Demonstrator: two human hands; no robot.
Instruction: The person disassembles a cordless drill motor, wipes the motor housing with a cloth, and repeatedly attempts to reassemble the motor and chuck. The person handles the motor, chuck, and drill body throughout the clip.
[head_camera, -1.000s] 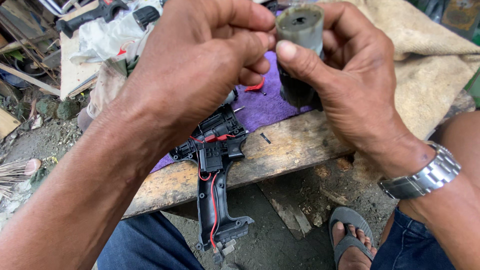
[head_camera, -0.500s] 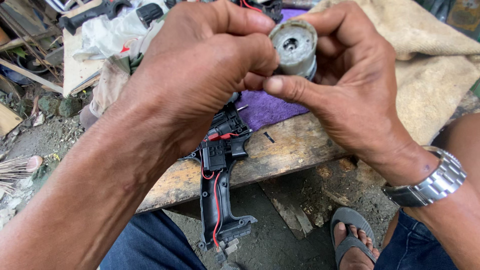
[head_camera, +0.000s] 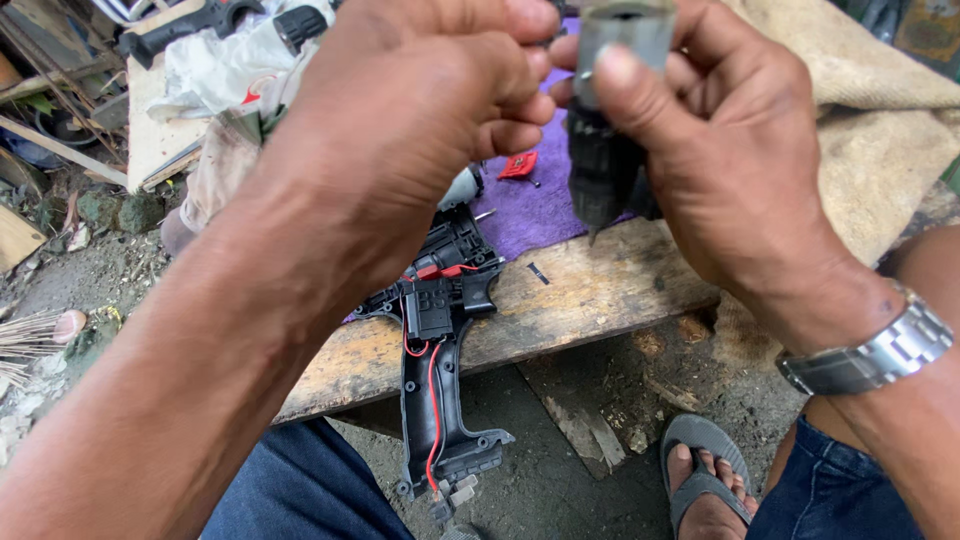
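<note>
We work over the wooden plank (head_camera: 600, 290), where the opened drill housing (head_camera: 435, 340) hangs off its near edge. Our right hand (head_camera: 740, 170) is closed round the grey-and-black chuck assembly (head_camera: 610, 110), held upright. Our left hand (head_camera: 420, 130) pinches at its top; we should grip gently and keep it above the purple cloth (head_camera: 530, 215).

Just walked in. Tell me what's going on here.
A person is holding a cylindrical drill gearbox and chuck unit up in front of them. The right hand grips it, thumb on its grey end, while the left hand pinches at its top. Below, an opened black drill housing with red wires lies on a wooden plank, its handle hanging over the edge, beside a purple cloth.
</note>
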